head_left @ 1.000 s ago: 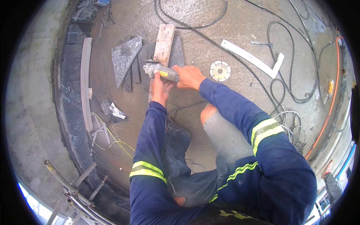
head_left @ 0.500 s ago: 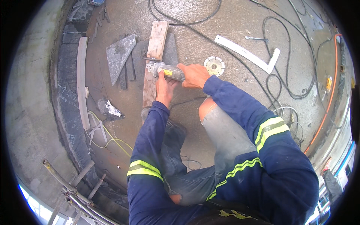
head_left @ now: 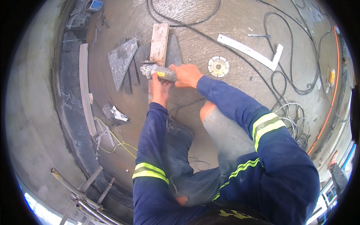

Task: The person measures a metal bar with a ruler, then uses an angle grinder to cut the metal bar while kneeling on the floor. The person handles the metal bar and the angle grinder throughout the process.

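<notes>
Both my hands are wrapped round an angle grinder (head_left: 161, 72) with a grey body and a yellow label. My left hand (head_left: 160, 91) grips it near the head from below, thumb on the casing. My right hand (head_left: 187, 75) closes round the rear of the body. The grinder's disc sits edge-on at the far side of its head, over a wooden plank (head_left: 159, 42); whether it touches the wood, I cannot tell. Under the plank lies a dark grey slab (head_left: 173, 50). A triangular grey slab (head_left: 123, 62) is to the left.
A segmented cutting disc (head_left: 218, 66) and a white metal square (head_left: 245, 50) lie on the wet concrete floor to the right. Black cables (head_left: 288, 41) coil beyond them. A long grey strip (head_left: 84, 88) stands along the left wall, and bamboo poles (head_left: 71, 183) are at lower left.
The grinder and both hands have shifted slightly left relative to the plank. Its head now reaches past the plank's left edge. The whole view has also moved a little.
</notes>
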`<control>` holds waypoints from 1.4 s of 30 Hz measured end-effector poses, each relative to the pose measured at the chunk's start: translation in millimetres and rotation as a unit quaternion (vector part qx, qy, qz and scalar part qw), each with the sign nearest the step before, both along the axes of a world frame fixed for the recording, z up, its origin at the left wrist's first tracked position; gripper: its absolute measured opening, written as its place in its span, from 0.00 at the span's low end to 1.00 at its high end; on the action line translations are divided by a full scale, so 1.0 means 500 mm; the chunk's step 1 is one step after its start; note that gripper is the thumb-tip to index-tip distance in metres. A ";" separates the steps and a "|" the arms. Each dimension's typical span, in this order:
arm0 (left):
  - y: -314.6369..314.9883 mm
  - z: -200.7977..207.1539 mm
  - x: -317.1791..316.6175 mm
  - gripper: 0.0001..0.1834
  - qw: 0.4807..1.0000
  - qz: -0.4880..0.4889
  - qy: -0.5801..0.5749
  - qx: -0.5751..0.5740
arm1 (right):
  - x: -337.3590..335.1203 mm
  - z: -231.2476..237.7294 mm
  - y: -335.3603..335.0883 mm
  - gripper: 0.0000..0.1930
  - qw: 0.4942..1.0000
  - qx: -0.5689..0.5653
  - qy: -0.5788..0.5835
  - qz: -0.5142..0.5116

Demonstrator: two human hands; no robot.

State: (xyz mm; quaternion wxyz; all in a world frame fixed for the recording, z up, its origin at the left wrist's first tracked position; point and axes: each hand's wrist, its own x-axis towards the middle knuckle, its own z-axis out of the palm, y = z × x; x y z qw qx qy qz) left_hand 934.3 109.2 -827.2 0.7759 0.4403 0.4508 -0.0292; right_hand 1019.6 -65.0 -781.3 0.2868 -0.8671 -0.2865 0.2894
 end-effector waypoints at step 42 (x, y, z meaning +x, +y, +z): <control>0.018 -0.010 0.007 0.43 1.000 -0.010 0.012 -0.012 | 0.005 -0.006 0.001 0.30 1.000 0.002 0.008 -0.006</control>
